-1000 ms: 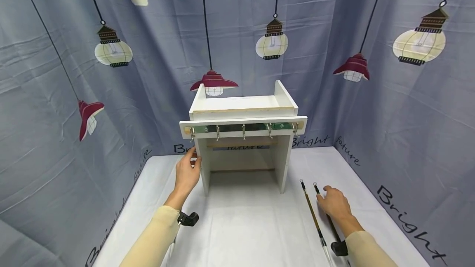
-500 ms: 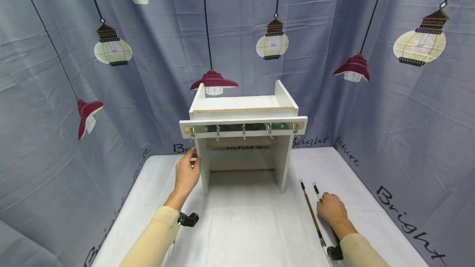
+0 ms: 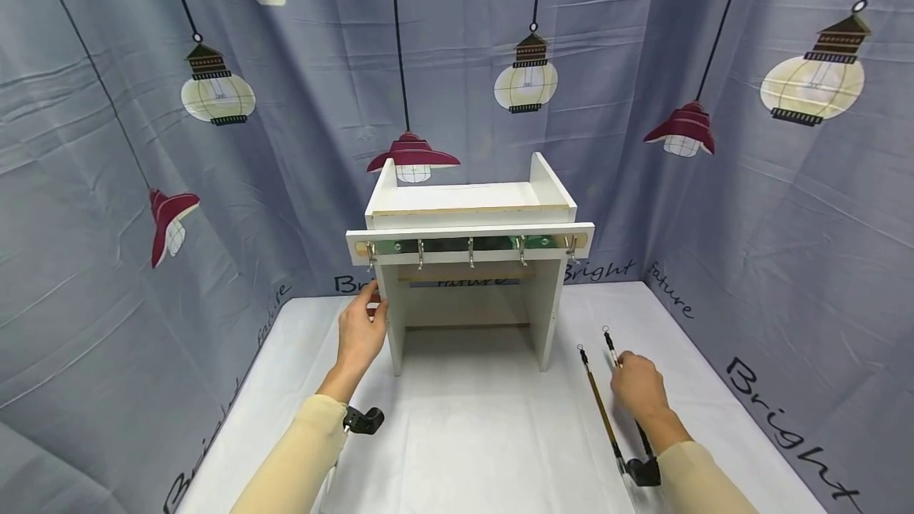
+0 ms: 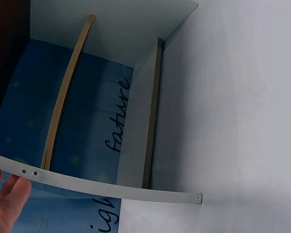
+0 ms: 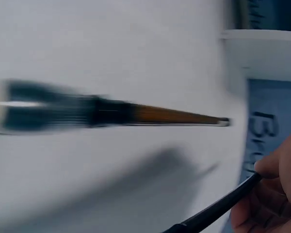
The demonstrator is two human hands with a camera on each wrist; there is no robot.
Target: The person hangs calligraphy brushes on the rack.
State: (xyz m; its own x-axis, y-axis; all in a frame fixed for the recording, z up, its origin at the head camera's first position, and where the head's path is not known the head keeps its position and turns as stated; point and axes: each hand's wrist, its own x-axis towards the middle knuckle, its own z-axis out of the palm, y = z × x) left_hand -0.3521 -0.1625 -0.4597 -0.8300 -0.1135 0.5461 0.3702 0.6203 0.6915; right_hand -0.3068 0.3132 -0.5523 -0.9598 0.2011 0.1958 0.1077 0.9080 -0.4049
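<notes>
A white wooden stand (image 3: 471, 205) with a rail of metal hooks (image 3: 470, 248) across its front stands at the back of the table. My left hand (image 3: 374, 304) grips the front edge of its left side panel; in the left wrist view only my thumb (image 4: 5, 206) shows below the stand's open inside (image 4: 111, 29). To the right, my right hand (image 3: 624, 363) pinches a dark-handled brush (image 3: 610, 343) and tilts its looped end off the table. The right wrist view shows those fingers (image 5: 274, 194) around the dark handle (image 5: 218, 209). A second, brown-handled brush (image 3: 598, 403) lies just to its left, blurred in the wrist view (image 5: 136, 115).
The table (image 3: 471, 435) wears a white cloth. Grey-blue curtains printed with lamps (image 3: 128, 181) close it in at the back and on both sides. White cloth stretches between my two arms in front of the stand.
My right hand has closed on the dark brush and raised its looped end toward the stand. The left hand has stayed on the stand's side panel.
</notes>
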